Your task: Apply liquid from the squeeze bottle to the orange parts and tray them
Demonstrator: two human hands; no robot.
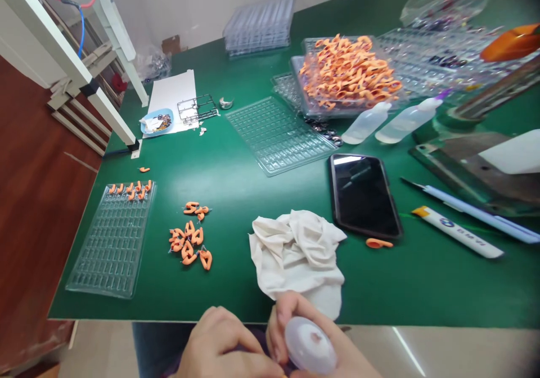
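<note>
Both hands are low at the bottom edge, just off the near side of the green table (236, 170). My right hand (295, 322) is closed around a small round translucent container (311, 345) with a pale lid facing up. My left hand (219, 347) is curled beside it, fingers bent toward the container; what it holds, if anything, is hidden. A crumpled white cloth (297, 254) lies on the table just beyond the hands. A small pile of orange clips (189, 242) lies to the left of the cloth.
A clear plastic tray (110, 248) with a few orange clips in its top row lies at the left. A black phone (363, 195), two squeeze bottles (390, 122), pens (458, 232), a heap of orange clips (348, 74) in a tray and more clear trays (278, 133) lie farther back.
</note>
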